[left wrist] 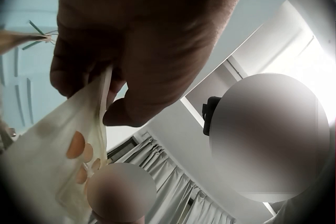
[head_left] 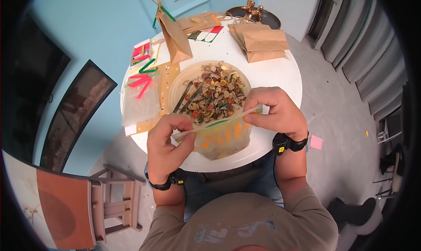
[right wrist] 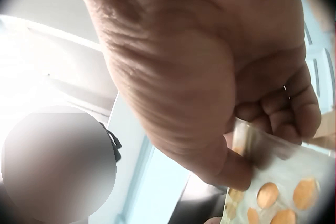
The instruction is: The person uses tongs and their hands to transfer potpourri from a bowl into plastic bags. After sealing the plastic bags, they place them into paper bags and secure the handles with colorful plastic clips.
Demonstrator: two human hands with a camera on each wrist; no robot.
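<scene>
A frosted zip bag (head_left: 221, 141) with orange markings hangs between both hands, in front of the round tray (head_left: 176, 86). My left hand (head_left: 169, 141) pinches the left end of its top edge between thumb and fingers. At the opposite end, my right hand (head_left: 278, 110) pinches the same edge. Both wrist views show the thumbs against the bag, with orange ovals on the bag's side (right wrist: 283, 174). Dried petals and slices of potpourri (head_left: 219, 91) are heaped on the tray, and metal tongs (head_left: 187, 102) lie at the heap's left.
A kraft paper bag (head_left: 173, 38) stands behind the tray, and more paper bags (head_left: 261, 40) lie at the back right. Clear bags (head_left: 140, 104) with pink and green strips (head_left: 142, 82) lie at left. A wooden stool (head_left: 118, 198) stands on the floor.
</scene>
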